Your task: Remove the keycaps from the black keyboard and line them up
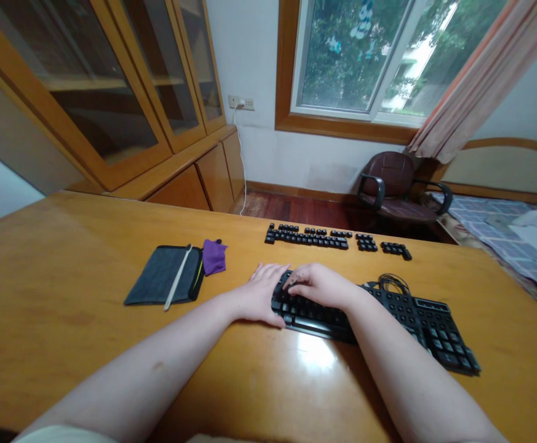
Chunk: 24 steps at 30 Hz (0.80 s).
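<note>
We do best to brace the keyboard (401,309), right of centre on the desk (88,258), with our spread left hand (262,293), while our half-curled right hand (318,285) works gently; whether it pinches anything, we can't tell.

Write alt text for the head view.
A person's left hand rests on the left end of a black keyboard, the right hand at its keys. Loose keycaps lie behind it on the desk; a gray pouch lies left.
</note>
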Each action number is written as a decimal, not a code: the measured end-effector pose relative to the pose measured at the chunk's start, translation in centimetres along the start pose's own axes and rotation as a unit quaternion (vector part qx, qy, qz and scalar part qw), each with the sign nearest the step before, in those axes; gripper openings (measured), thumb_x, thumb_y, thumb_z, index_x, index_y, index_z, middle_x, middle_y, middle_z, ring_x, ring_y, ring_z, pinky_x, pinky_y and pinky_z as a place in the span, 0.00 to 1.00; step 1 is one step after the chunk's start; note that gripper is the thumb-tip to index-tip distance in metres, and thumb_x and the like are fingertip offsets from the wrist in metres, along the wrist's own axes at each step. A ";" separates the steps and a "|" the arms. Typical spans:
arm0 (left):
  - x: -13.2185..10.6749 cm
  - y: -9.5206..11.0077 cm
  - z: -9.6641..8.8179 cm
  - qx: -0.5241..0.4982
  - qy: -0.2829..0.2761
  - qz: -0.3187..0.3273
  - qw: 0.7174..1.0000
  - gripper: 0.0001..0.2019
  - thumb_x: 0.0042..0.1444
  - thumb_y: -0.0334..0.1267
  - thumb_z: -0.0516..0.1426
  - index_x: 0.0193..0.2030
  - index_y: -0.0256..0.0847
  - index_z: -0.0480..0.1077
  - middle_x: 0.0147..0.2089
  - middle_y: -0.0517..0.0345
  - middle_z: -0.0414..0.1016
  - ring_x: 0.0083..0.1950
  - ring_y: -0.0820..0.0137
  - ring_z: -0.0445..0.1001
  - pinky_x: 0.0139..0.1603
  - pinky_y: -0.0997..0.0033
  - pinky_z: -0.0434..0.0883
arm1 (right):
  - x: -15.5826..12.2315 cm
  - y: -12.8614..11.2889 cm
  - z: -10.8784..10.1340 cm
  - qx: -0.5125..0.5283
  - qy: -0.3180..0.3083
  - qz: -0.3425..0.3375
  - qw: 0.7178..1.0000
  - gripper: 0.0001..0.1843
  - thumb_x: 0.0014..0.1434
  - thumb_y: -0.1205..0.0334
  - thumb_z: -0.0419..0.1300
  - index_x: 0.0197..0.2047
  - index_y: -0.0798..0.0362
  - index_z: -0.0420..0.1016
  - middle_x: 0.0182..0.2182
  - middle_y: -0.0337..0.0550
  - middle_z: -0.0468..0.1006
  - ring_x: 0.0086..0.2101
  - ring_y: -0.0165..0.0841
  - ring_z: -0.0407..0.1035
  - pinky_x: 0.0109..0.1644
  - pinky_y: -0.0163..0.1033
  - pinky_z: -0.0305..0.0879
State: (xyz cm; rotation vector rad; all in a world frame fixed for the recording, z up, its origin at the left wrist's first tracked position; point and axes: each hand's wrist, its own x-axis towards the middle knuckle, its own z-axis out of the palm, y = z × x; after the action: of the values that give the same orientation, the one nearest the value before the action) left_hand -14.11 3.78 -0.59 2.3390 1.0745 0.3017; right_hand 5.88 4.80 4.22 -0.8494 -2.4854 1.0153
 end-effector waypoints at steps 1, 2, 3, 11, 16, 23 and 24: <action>0.0 -0.1 -0.1 -0.003 -0.005 0.000 1.000 0.60 0.26 0.58 0.65 0.66 0.38 0.44 0.65 0.40 0.51 0.66 0.47 0.45 0.65 0.43 0.40 | 0.1 0.0 0.2 -0.008 0.006 -0.003 1.000 0.09 0.57 0.65 0.56 0.38 0.52 0.78 0.35 0.42 0.79 0.37 0.32 0.71 0.46 0.35 0.63; 0.0 -0.3 -0.1 -0.006 -0.009 0.000 1.000 0.59 0.27 0.59 0.65 0.66 0.38 0.45 0.65 0.40 0.50 0.67 0.47 0.44 0.65 0.43 0.39 | 0.3 0.0 0.4 -0.018 0.015 -0.006 1.000 0.09 0.58 0.64 0.56 0.38 0.53 0.77 0.34 0.42 0.79 0.37 0.32 0.71 0.46 0.36 0.63; -0.1 -0.4 -0.1 -0.009 -0.012 -0.001 1.000 0.58 0.28 0.59 0.65 0.66 0.39 0.46 0.66 0.40 0.49 0.67 0.47 0.42 0.65 0.43 0.39 | 0.4 0.1 0.7 -0.028 0.027 -0.007 0.999 0.09 0.58 0.64 0.55 0.38 0.53 0.77 0.34 0.43 0.78 0.37 0.32 0.70 0.45 0.36 0.63; 0.1 -0.7 0.7 -0.025 -0.005 -0.011 1.000 0.59 0.32 0.63 0.62 0.67 0.38 0.40 0.69 0.39 0.41 0.69 0.50 0.36 0.66 0.46 0.39 | 1.0 0.8 3.1 -0.067 0.096 0.048 0.992 0.12 0.63 0.64 0.48 0.31 0.53 0.70 0.23 0.39 0.73 0.29 0.31 0.67 0.37 0.35 0.61; 0.2 -0.6 0.7 -0.034 -0.008 -0.017 0.999 0.60 0.31 0.63 0.62 0.67 0.38 0.41 0.69 0.40 0.41 0.69 0.50 0.36 0.66 0.47 0.40 | 0.9 0.8 3.4 -0.073 0.101 0.046 0.991 0.12 0.63 0.64 0.49 0.29 0.53 0.68 0.22 0.39 0.72 0.27 0.31 0.66 0.36 0.35 0.62; 0.3 -0.7 0.8 -0.038 -0.002 -0.014 0.999 0.59 0.30 0.63 0.62 0.67 0.38 0.44 0.69 0.41 0.43 0.69 0.50 0.38 0.66 0.47 0.40 | 0.8 0.7 3.1 -0.077 0.107 0.027 0.991 0.12 0.63 0.64 0.48 0.29 0.53 0.68 0.22 0.40 0.72 0.27 0.31 0.66 0.35 0.35 0.62; 0.3 -0.7 0.8 -0.036 -0.002 -0.012 0.999 0.59 0.30 0.63 0.62 0.67 0.38 0.44 0.69 0.41 0.43 0.69 0.50 0.38 0.66 0.46 0.40 | 0.7 0.7 3.1 -0.076 0.107 0.025 0.991 0.12 0.63 0.64 0.48 0.30 0.53 0.68 0.22 0.40 0.72 0.27 0.31 0.66 0.35 0.35 0.62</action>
State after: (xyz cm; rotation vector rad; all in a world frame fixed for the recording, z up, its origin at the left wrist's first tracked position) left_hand -14.05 4.12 -1.65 2.2598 1.0723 0.3209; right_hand 4.07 4.05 1.57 -1.0139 -2.3907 0.7159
